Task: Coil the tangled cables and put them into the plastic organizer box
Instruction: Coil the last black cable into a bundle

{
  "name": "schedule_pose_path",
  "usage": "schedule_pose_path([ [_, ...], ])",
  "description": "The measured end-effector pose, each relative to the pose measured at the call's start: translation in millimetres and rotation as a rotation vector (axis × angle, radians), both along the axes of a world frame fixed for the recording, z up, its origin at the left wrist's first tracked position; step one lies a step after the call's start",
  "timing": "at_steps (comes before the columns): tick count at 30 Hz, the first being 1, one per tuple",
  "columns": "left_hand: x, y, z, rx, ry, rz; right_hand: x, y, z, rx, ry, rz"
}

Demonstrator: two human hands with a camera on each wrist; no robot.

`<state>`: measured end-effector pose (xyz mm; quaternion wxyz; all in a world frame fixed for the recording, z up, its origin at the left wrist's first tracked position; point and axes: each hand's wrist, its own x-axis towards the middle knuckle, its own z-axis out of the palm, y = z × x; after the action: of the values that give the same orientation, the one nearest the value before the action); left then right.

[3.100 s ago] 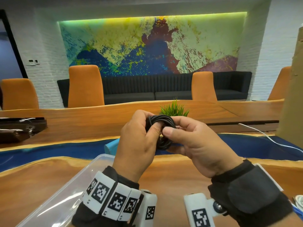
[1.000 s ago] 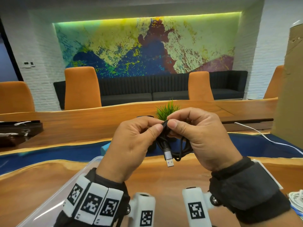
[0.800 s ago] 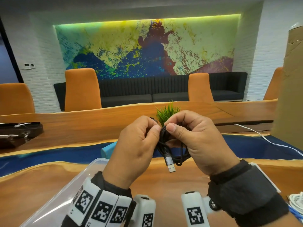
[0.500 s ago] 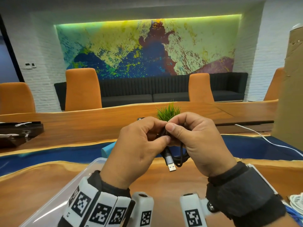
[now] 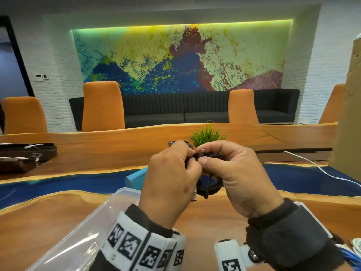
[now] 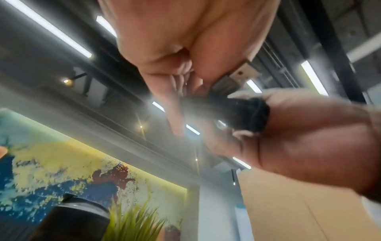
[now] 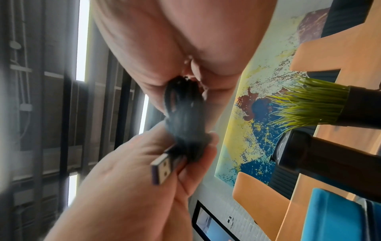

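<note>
Both hands hold a small coil of black cable (image 5: 210, 187) in the air above the wooden table. My left hand (image 5: 190, 163) pinches the coil from the left and my right hand (image 5: 205, 159) grips it from the right, thumbs almost touching. A small silver connector end (image 5: 202, 153) sticks up between the fingertips. The silver USB plug (image 5: 193, 196) hangs low, half hidden behind the left hand; it shows clearly in the right wrist view (image 7: 163, 169) below the black bundle (image 7: 185, 110). The clear plastic box (image 5: 117, 194) lies at the lower left, under the left wrist.
A potted grass plant (image 5: 208, 133) stands just behind the hands. A teal box (image 5: 136, 178) sits beyond the plastic box. A white cable (image 5: 322, 171) trails on the right, by a tall cardboard box (image 5: 349, 114). More cables (image 5: 354, 249) lie at the bottom right edge.
The hands have drawn closer around the coil. The hanging USB plug has slipped partly behind the left hand, and a small connector end has come up between the fingertips.
</note>
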<state>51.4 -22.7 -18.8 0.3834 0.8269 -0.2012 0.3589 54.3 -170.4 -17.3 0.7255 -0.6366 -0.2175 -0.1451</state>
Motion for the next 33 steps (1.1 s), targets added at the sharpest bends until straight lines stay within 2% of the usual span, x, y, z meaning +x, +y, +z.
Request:
schedule_pose_path([
  [4, 6.2, -3.3, -6.0, 0.011, -0.05, 0.07, -0.9, 7.3, -4.4, -0.015, -0.005, -0.048],
  [8, 6.8, 1.6, -2.0, -0.02, 0.023, -0.003, -0.9, 8.8, -2.8, -0.042, -0.035, -0.081],
  [11, 9.0, 5.9, 0.1, -0.019, 0.019, -0.024, -1.7, 7.4, -3.1, -0.106, -0.08, -0.154],
  [15, 4.0, 7.9, 4.9, -0.286, 0.275, -0.315, -4.5, 3.3, 0.2, -0.146, -0.11, -0.15],
  [20, -2.3, 8.1, 11.4, -0.358, 0.393, -0.476, -7.6, -3.7, 8.2, -0.224, -0.156, -0.111],
  [26, -4.4, 3.0, 11.1, -0.342, 0.365, -0.476, -9.5, -7.8, 11.8, -0.33, -0.208, -0.129],
  [31, -3.5, 1.9, 9.5, -0.457, 0.352, -0.496, -9.1, -4.0, 9.8, -0.311, -0.189, -0.082],
  [33, -4.9, 3.3, 10.9, -0.446, 0.323, -0.511, -9.8, -2.0, 8.8, -0.265, -0.143, -0.054],
])
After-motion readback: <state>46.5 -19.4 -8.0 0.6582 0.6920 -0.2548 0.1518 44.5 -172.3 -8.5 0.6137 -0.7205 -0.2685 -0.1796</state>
